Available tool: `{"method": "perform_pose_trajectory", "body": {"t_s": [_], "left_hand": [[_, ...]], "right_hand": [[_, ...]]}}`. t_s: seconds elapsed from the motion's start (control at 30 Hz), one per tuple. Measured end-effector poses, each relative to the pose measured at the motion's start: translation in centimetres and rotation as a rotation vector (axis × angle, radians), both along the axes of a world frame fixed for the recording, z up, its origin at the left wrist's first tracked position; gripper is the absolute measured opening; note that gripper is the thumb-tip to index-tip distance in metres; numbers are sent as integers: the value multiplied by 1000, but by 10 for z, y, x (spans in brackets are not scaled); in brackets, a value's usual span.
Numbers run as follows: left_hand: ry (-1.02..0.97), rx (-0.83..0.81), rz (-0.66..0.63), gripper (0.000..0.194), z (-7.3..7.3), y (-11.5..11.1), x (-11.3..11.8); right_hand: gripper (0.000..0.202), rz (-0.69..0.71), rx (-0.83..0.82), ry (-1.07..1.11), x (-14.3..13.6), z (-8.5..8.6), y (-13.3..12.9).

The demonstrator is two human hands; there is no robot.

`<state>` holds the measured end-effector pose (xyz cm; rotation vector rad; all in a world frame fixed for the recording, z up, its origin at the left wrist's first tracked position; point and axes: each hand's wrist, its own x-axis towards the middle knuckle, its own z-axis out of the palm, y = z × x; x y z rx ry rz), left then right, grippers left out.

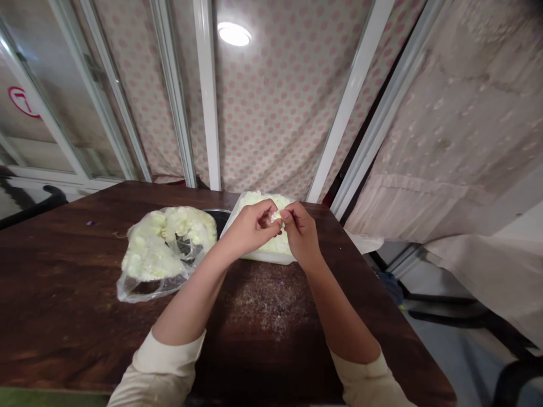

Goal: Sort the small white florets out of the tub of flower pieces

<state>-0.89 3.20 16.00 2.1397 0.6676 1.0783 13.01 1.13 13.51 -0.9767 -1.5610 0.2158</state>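
Note:
My left hand (pixel 254 227) and my right hand (pixel 300 230) meet above a white tray, fingertips pinched together. Between them is a small pale piece (pixel 276 217) that looks like cauliflower; both hands grip it. Beneath them, the white tray (pixel 271 259) is filled with small whitish-yellow bits (pixel 278 244), partly hidden by my hands. To the left of my left forearm lies a clear plastic bag (pixel 148 291), with larger pale cauliflower-like chunks (pixel 148 257) in it.
A dark round-rimmed container (pixel 220 215) stands between bag and tray, mostly covered. Fine pale crumbs (pixel 274 305) are scattered over the dark wooden table (pixel 63 294) in front of the tray. Behind are framed glass panels with a dotted curtain (pixel 280 113). Dark chair parts (pixel 449 319) stand at right.

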Motion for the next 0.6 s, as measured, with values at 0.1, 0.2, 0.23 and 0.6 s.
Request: {"method": "perform_pose_trajectory", "body": {"t_s": [0.1, 0.2, 0.23, 0.6], "left_hand": [[-26, -16, 42, 15, -2, -1, 4], [-59, -46, 72, 16, -5, -2, 8], [-64, -42, 93, 16, -6, -2, 9], [-98, 42, 179, 18, -13, -4, 16]], "right_hand": [[24, -31, 5, -18, -1, 0, -1], [25, -53, 7, -37, -1, 1, -3], [25, -65, 12, -53, -1, 1, -3], [27, -202, 61, -154, -2, -4, 0]]}}
